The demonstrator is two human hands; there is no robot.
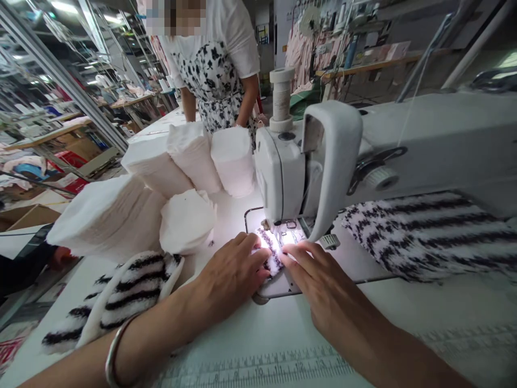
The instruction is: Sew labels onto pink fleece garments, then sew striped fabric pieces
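Under the needle area of a white sewing machine (278, 172) lies a small piece of black-and-white striped fluffy fabric (273, 265), brightly lit by the machine's lamp. My left hand (236, 269) is closed on its left side, thumb and fingers bent over the edge. From the right, my right hand (323, 280) has its fingertips drawn together on the same piece, near the presser foot. The fabric between the hands is partly hidden by my fingers. Left of my forearm sits striped fluffy fabric with a white edge (133, 291).
Stacks of white fabric pieces (109, 215) stand at the back left, with a smaller stack (188, 221) nearer. Striped fabric (436, 237) lies beneath the machine arm at right. A ruler (278, 366) runs along the table's front. A person (218, 75) stands across the table.
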